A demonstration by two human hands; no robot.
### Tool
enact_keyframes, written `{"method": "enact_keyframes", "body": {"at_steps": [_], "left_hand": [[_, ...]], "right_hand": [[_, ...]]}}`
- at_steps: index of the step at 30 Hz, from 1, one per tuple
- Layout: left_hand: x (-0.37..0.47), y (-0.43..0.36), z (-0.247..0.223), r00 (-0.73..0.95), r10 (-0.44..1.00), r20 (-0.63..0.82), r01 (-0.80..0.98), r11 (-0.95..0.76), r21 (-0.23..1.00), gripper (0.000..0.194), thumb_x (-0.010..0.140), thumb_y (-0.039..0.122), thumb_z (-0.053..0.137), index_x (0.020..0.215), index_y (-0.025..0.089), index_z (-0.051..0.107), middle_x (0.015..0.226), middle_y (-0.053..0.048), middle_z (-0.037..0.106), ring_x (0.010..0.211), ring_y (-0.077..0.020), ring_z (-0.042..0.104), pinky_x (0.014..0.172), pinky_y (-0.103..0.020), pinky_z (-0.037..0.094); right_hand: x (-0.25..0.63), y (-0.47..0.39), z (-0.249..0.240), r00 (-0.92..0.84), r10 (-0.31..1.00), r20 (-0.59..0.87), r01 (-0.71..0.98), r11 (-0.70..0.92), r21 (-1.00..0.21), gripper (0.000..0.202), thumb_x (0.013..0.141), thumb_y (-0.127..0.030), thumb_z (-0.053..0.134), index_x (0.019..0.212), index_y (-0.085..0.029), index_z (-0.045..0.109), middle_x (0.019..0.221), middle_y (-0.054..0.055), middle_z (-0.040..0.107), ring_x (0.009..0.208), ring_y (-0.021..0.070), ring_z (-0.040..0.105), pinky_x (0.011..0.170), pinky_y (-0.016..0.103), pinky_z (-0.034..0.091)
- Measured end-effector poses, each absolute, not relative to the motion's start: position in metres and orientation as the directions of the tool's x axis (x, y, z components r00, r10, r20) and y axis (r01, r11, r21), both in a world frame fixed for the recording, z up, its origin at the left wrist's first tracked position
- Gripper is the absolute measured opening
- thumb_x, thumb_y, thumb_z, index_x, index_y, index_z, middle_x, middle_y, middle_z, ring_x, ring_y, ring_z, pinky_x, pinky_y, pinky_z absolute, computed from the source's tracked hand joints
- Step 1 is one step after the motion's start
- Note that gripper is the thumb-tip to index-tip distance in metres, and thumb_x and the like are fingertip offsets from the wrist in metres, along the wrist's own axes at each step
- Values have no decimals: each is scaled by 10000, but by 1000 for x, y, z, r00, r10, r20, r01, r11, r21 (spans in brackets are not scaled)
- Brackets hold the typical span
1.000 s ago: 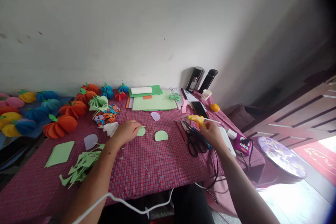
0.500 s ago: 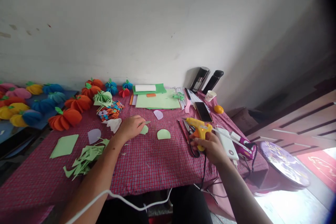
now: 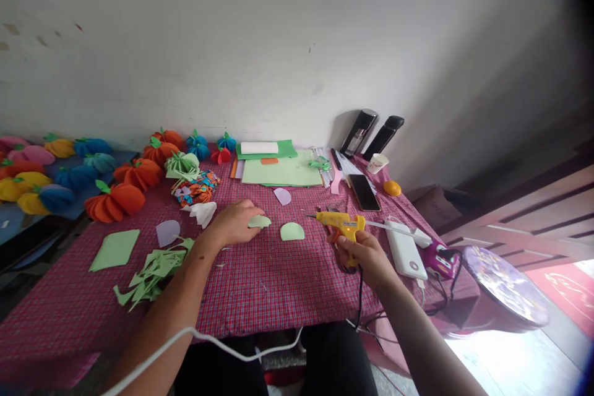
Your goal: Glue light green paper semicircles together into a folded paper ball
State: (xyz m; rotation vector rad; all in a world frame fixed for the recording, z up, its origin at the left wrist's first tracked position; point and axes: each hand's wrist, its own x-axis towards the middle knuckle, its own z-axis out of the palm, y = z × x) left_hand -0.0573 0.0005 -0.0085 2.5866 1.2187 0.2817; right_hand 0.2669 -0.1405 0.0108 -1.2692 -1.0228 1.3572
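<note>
My left hand (image 3: 237,223) has its fingers closed on a light green felt piece (image 3: 259,221) at the middle of the table. To its right, a second light green half-round piece (image 3: 292,231) lies flat on the checked cloth. My right hand (image 3: 359,252) is wrapped round the handle of a yellow glue gun (image 3: 341,221), whose nozzle points left above that piece. A white glue stick (image 3: 394,228) sticks out of the gun's back. A purple piece (image 3: 282,197) lies just beyond the green ones.
Felt pumpkins (image 3: 115,201) stand at the left, near green scraps (image 3: 158,272) and stacked green squares (image 3: 114,250). Felt sheets (image 3: 283,172) lie at the back. On the right are a phone (image 3: 364,192), two black bottles (image 3: 359,133), a paper cup (image 3: 377,163), an orange fruit (image 3: 392,188) and a power bank (image 3: 406,250).
My left hand has taken hold of the green piece it was over. The glue gun has moved left and now points more level.
</note>
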Motion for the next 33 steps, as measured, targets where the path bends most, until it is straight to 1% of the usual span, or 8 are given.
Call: {"method": "enact_keyframes", "body": {"at_steps": [3, 5, 9, 12, 15, 19, 24, 33], "left_hand": [[-55, -2, -7, 623, 781, 49, 737, -607, 298, 386, 828, 336, 655, 1213, 339, 677, 1145, -37, 641, 1048, -226, 623, 933, -327, 472], [-55, -2, -7, 633, 773, 49, 732, -618, 287, 376, 824, 327, 651, 1199, 336, 682, 1140, -39, 639, 1039, -228, 625, 917, -330, 480], [-54, 0, -9, 647, 758, 82, 708, -637, 304, 364, 829, 325, 651, 1192, 327, 684, 1151, -37, 643, 1046, -226, 624, 938, -341, 488], [-49, -2, -11, 657, 739, 149, 673, -664, 327, 424, 828, 346, 678, 1250, 306, 658, 1223, -48, 632, 1123, -241, 603, 1006, -370, 478], [-34, -10, -14, 661, 720, 209, 636, -686, 353, 554, 823, 404, 716, 1349, 282, 593, 1302, -71, 604, 1204, -265, 571, 1063, -399, 455], [-6, -24, -21, 676, 692, 252, 594, -715, 370, 704, 811, 486, 739, 1435, 260, 505, 1353, -103, 571, 1238, -292, 552, 1096, -440, 436], [13, -31, -27, 702, 668, 246, 585, -738, 335, 636, 838, 396, 722, 1420, 255, 509, 1239, -94, 627, 1161, -287, 584, 1033, -440, 467], [16, -28, -29, 717, 652, 246, 594, -757, 272, 528, 891, 273, 622, 1410, 242, 531, 1149, -85, 663, 1131, -269, 599, 1020, -425, 473]], "right_hand": [[269, -144, 8, 4, 987, -162, -116, -160, -980, 360, 854, -473, 696, 1016, -151, 697, 624, -1, 579, 501, 110, 455, 475, 244, 314], [270, -145, 9, -24, 988, -153, -64, -154, -986, 369, 870, -471, 678, 1042, -145, 685, 636, 3, 582, 515, 111, 457, 487, 246, 321], [264, -138, 15, -81, 987, -139, 216, -119, -969, 323, 896, -452, 636, 1027, -157, 658, 581, -56, 465, 466, 89, 375, 456, 232, 279], [256, -129, 20, -102, 993, -55, 449, -3, -893, 278, 912, -417, 599, 1038, -177, 657, 663, -36, 509, 527, 101, 417, 501, 241, 332], [252, -122, 24, -88, 995, 38, 559, 81, -825, 298, 906, -393, 588, 1103, -183, 668, 749, -6, 573, 623, 134, 483, 578, 264, 393], [258, -120, 25, -21, 999, 38, 485, 44, -874, 336, 901, -394, 566, 1130, -160, 642, 727, -8, 560, 588, 129, 479, 539, 258, 382], [269, -129, 16, 55, 996, -76, 323, -90, -942, 312, 873, -418, 604, 1050, -162, 625, 634, -52, 492, 495, 97, 427, 470, 233, 338], [275, -137, 8, 102, 986, -131, 229, -152, -962, 383, 829, -488, 653, 1013, -152, 639, 574, -62, 491, 457, 96, 423, 440, 233, 307]]}}
